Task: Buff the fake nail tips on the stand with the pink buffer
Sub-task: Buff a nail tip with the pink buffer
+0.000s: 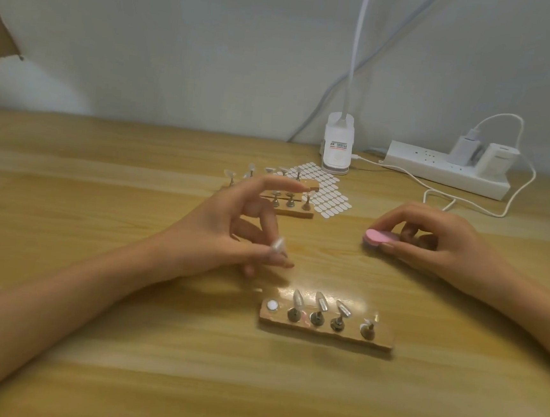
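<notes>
A small wooden stand (324,333) lies near me on the table, holding three upright fake nail tips (320,301) on metal pegs, a tilted holder at its right end and a bare white pad at its left end. Just above and left of the stand, my left hand (231,231) pinches a nail tip on its peg (278,244) between thumb and fingers, index finger stretched out. To the right, my right hand (430,240) grips the pink buffer (377,239) low over the table, its rounded end pointing left.
A second wooden stand (295,212) with several empty clear holders sits farther back, partly behind my left hand, beside a sheet of white adhesive tabs (326,193). A white clip lamp base (338,145), a power strip (443,168) and trailing cables line the back edge.
</notes>
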